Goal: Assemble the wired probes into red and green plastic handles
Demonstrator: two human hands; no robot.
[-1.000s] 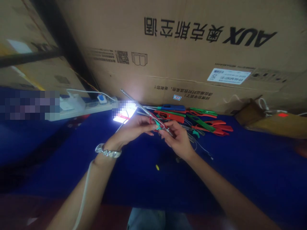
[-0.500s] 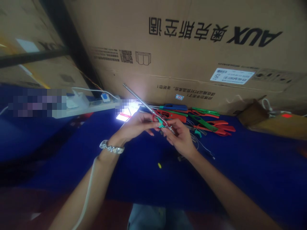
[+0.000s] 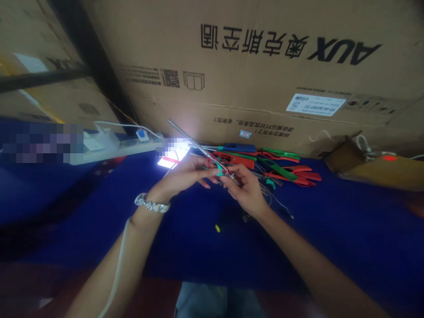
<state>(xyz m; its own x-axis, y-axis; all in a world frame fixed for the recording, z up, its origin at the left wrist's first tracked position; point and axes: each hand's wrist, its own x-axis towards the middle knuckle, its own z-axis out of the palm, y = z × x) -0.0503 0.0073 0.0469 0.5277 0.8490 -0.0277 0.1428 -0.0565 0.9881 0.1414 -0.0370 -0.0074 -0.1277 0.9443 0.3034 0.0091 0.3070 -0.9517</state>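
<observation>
Between my hands is an uncased long-nosed lighter, its metal tube point(image 3: 188, 138) slanting up to the left. A green trigger point(image 3: 220, 168) and red wire sit at its lower end. My left hand point(image 3: 188, 174) pinches the lighter by the trigger, thumb on the green part. My right hand point(image 3: 245, 187) is closed on the lower end, where the fingers hide part of it. Just behind lie several lighter casings, among them a blue one point(image 3: 240, 148), an orange one point(image 3: 236, 160) and a green one point(image 3: 281, 170). A loose green trigger point(image 3: 270, 183) rests near my right hand.
A small yellow piece point(image 3: 217, 228) lies on the blue cloth point(image 3: 185, 247). A bright lit phone-like screen point(image 3: 168, 161) and a white power strip point(image 3: 127, 148) are at left. A large cardboard box point(image 3: 251, 97) stands behind; another cardboard piece point(image 3: 384, 170) is at right.
Both hands keep their hold on the lighter, with only slight finger shifts around the trigger. The whole view swayed a little and came back. The things on the cloth stay put.
</observation>
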